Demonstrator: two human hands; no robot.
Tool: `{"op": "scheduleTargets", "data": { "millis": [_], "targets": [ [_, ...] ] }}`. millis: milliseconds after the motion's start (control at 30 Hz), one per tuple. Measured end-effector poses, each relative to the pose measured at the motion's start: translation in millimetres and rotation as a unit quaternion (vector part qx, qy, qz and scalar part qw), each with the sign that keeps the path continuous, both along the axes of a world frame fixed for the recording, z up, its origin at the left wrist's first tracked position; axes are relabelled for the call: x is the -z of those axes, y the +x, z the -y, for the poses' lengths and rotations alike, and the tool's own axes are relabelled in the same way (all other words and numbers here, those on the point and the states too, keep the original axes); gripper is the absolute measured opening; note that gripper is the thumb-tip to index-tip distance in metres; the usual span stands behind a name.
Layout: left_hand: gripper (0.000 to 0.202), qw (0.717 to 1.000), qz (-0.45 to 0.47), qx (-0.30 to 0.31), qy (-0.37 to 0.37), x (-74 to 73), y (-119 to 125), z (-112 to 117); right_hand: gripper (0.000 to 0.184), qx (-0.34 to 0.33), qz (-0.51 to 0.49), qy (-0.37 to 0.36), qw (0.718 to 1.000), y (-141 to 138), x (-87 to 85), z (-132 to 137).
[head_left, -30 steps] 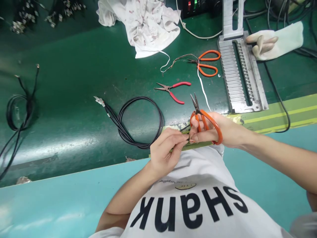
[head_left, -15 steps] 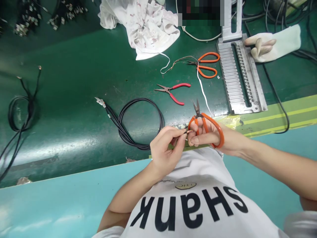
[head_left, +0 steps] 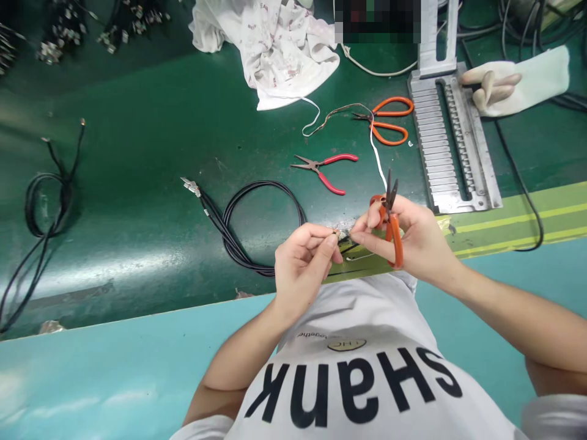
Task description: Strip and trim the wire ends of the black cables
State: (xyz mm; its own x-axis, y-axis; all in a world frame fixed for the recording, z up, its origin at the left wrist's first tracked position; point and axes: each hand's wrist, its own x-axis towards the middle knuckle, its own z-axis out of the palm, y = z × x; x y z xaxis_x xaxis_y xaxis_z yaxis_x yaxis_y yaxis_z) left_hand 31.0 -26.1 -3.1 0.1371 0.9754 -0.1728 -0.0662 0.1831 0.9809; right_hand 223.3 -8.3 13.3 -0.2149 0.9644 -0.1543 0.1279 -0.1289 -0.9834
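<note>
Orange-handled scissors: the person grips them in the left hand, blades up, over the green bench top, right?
No: the head view shows the orange-handled scissors in the right hand, not the left; blades up, over the green bench top.

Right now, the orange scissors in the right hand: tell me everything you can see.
The scissors have orange looped handles, plastic by the look, and short dark metal blades. They stand nearly upright, tips pointing away from the person, blades slightly parted. The right hand grips them, its fingers around the handles, over the near edge of the green bench. Nothing else visibly touches them.
</note>
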Motion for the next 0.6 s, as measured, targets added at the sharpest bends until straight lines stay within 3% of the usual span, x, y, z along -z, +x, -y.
{"op": "scheduleTargets", "data": {
  "millis": [300,433,600],
  "targets": [
    [0.02,1.0,-0.017,-0.008,-0.01,-1.1,3,2,0.036,0.037,-0.099,-0.042,0.994,-19,-0.7,-5],
    [0.017,0.998,-0.057,-0.022,0.035,5.0,3,4,0.038,0.044,-0.114,-0.07,0.99,-20,0.1,-7],
    [0.009,0.976,-0.171,-0.043,0.129,13.2,4,6,0.038,0.052,-0.138,-0.091,0.985,-19,4.1,-9]
  ]
}}
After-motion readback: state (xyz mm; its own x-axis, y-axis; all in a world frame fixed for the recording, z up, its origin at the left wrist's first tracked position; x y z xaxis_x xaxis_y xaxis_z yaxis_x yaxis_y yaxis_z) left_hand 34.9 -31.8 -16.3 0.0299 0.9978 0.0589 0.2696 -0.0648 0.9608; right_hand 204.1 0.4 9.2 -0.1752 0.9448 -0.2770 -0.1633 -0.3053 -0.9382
